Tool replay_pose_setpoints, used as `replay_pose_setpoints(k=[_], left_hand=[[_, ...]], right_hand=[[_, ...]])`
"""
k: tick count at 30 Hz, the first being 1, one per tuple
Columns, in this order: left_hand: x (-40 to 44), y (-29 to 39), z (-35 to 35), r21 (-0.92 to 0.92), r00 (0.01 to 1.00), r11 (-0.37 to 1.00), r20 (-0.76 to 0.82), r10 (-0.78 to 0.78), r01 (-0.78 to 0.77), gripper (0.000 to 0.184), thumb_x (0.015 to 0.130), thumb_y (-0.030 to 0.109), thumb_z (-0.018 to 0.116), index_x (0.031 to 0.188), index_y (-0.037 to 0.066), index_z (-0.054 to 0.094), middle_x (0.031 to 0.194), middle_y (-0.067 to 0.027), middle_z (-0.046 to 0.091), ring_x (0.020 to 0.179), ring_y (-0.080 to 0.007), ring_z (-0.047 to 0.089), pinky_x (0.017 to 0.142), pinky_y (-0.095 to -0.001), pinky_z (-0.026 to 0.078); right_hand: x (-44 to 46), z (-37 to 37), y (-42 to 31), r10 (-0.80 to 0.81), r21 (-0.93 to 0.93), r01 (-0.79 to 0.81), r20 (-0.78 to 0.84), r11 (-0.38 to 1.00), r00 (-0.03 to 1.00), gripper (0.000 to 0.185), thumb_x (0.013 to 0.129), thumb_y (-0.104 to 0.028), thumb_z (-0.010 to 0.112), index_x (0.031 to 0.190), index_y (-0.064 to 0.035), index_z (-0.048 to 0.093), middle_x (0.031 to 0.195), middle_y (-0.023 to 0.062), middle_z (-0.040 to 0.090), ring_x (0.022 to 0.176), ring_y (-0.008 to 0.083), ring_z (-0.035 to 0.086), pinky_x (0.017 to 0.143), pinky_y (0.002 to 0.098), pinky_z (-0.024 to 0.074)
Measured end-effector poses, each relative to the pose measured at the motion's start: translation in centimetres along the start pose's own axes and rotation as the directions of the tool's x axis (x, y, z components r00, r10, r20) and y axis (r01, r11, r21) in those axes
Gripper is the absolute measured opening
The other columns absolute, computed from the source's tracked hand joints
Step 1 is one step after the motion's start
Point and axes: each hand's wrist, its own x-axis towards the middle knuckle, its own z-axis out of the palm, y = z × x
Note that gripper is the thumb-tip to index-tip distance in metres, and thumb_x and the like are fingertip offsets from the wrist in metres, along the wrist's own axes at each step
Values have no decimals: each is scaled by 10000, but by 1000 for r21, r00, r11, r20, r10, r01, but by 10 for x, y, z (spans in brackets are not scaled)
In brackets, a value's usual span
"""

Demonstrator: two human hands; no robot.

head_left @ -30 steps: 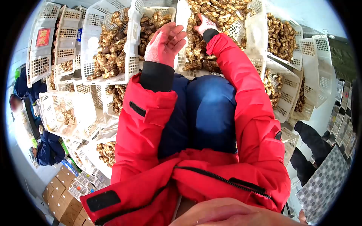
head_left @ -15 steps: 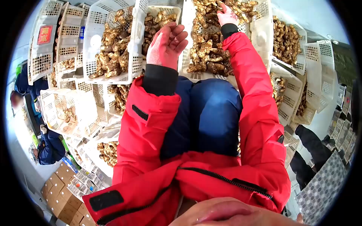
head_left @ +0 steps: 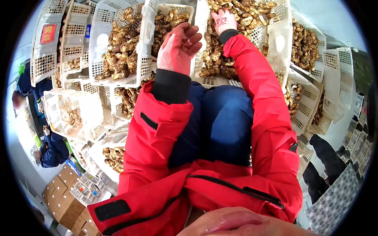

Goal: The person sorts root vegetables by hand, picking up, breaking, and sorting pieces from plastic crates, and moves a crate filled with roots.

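Observation:
My left hand, in a pink-and-white glove, is raised with its palm turned up. Its fingers are loosely bent and apart, and nothing shows in them. It is in front of a white basket of knobbly brown-and-yellow pieces. My right hand, gloved too, reaches down onto similar knobbly pieces in the white basket before my knees. The back of the glove faces me. Its fingertips are hidden against the heap, so whether they grip a piece does not show.
White perforated baskets of the same pieces stand on both sides, among them a left basket and a right basket. A basket farther left holds few pieces. People in dark clothes are at far left. Cardboard boxes are stacked lower left.
My right hand has moved left and slightly nearer over the heap. My left hand stays raised with its palm up, shifted slightly right in view.

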Motion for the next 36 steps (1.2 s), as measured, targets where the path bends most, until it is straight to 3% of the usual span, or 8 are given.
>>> replay_pose_setpoints(k=[4,8,18,20,22,25,29,36], left_hand=[[0,-1,2,25,999,999,-7,35,-34,332,874,235,445,1104,-4,430,975,-111,543,840,-190,551,722,-303,467],[2,0,2,25,999,999,18,27,-27,324,875,226,442,1113,6,434,993,-103,540,862,-190,546,742,-304,458],[4,-1,1,15,1000,1000,-2,9,-9,298,874,212,448,1093,11,455,969,-96,552,843,-189,554,723,-301,465],[4,-2,-1,32,1000,999,-3,2,-2,279,872,216,449,1082,34,475,1000,-79,547,880,-182,542,744,-293,450],[6,-4,-3,55,1000,998,-16,25,-24,281,868,215,456,1085,38,478,973,-78,563,857,-191,557,739,-293,454],[5,-5,1,69,999,997,-42,33,-30,277,862,173,451,1096,26,472,936,-93,577,837,-201,571,753,-307,460],[6,-20,8,416,986,897,134,102,-150,412,789,55,525,1185,13,417,1163,-112,464,969,-179,503,757,-299,448],[-4,-18,11,306,972,938,111,-205,163,395,808,68,517,1182,13,404,1012,-80,529,966,-243,528,806,-339,439]], right_hand=[[-1,-17,15,-13,-129,-15,-213,992,977,194,766,-141,464,934,-164,560,1038,73,508,1068,236,434,805,351,386],[-7,-17,4,-228,149,219,51,964,972,318,754,-228,536,1066,-172,505,985,80,538,952,238,508,760,369,425],[-1,-1,-15,58,332,-149,269,931,961,271,795,-262,427,989,-125,557,965,116,589,891,253,578,732,378,465],[-6,-9,3,154,502,-295,302,813,941,338,796,-288,496,1079,-107,531,1014,112,582,911,244,572,730,353,476],[-11,5,26,94,871,-492,491,-13,866,309,795,-170,546,1080,-53,526,1000,128,591,850,228,598,655,300,495],[-39,-52,50,-91,696,-427,464,-577,881,375,827,-179,521,1161,-19,461,945,107,598,622,104,554,519,160,424],[-68,-133,50,-378,592,-501,328,-632,866,405,842,-218,497,1206,-69,401,909,119,554,644,96,486,517,203,401],[-108,-196,17,-158,845,-213,154,-490,975,416,862,-270,468,1207,-48,401,801,4,514,696,79,476,589,187,372]])
